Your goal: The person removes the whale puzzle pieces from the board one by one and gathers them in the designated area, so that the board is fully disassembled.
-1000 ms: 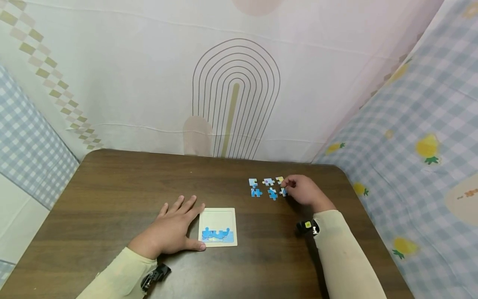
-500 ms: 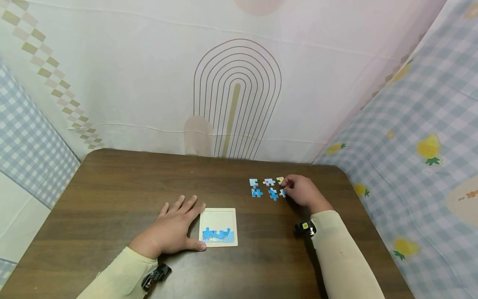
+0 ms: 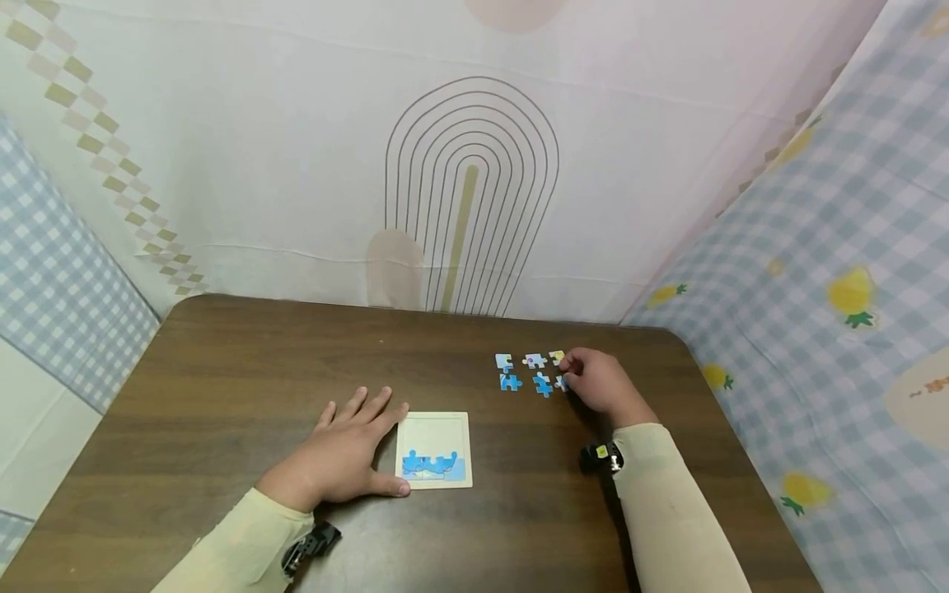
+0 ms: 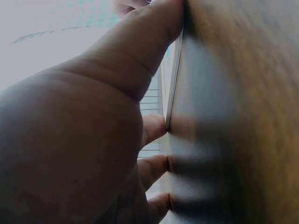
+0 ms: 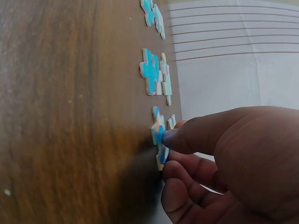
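My left hand [image 3: 337, 453] lies spread on the table, thumb and index finger touching the left side of a square, pale puzzle tray [image 3: 432, 417]. Joined blue puzzle pieces [image 3: 432, 467] fill the bottom of that tray. Farther right, my right hand [image 3: 602, 380] pinches a blue-and-white puzzle piece [image 5: 160, 140] at the table surface. The thumb sits on its face and the fingers curl at its edge. Beside it lie several loose pieces in two rows, among them a blue piece [image 3: 543, 385], another blue piece [image 3: 509, 382] and a yellow-marked piece [image 3: 556, 357], partly behind my fingers.
The brown wooden table [image 3: 296, 346] ends at a patterned white cloth [image 3: 296, 165] hung along the back. A checked cloth [image 3: 801, 329] slopes down along its right side. Both forearms wear a strapped wrist camera [image 3: 600, 457].
My right wrist and forearm have swung slightly to the left, while the fingertips stay at the same puzzle piece. The left hand and tray have not moved.
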Demonstrator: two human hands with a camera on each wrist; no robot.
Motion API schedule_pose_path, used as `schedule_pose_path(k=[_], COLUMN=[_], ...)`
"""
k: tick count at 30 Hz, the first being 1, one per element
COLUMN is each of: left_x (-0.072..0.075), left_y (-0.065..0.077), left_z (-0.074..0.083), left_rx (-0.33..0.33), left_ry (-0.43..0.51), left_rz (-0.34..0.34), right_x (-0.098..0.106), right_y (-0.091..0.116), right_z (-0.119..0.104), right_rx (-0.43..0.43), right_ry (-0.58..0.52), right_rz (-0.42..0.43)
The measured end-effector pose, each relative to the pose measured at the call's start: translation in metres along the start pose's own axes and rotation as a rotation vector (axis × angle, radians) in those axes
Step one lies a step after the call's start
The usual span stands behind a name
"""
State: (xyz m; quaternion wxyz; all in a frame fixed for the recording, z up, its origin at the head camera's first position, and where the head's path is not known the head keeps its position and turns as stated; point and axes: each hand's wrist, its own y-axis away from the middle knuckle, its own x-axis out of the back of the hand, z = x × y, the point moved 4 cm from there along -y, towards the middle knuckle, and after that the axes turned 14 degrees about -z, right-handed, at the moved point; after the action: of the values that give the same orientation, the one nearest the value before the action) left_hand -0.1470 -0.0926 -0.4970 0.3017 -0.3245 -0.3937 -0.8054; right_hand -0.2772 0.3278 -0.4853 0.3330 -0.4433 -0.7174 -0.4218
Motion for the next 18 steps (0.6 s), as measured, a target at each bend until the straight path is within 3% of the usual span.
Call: schedule_pose_path(k=[6,10,14,18], left_x=[0.002,0.001,0.001,0.001], left_y=[0.0,0.0,0.0,0.0], left_z=[0.001,0.002,0.002,0.001], left_rx=[-0.007,-0.002,-0.001,0.0], left_ry=[-0.01,-0.007,-0.01,-0.016], left_rz=[0.009,0.0,0.0,0.005], right_x=[-0.001,0.003,0.004,-0.005], right_y=[0.001,0.008,0.018,0.029], right_z=[0.005,-0.002,-0.032,-0.081], right_rx=[-0.018,-0.018,0.038,0.176], right_ry=[-0.037,-0.055,-0.045,-0.004], right_rz=[0.02,0.041,0.063,0.031])
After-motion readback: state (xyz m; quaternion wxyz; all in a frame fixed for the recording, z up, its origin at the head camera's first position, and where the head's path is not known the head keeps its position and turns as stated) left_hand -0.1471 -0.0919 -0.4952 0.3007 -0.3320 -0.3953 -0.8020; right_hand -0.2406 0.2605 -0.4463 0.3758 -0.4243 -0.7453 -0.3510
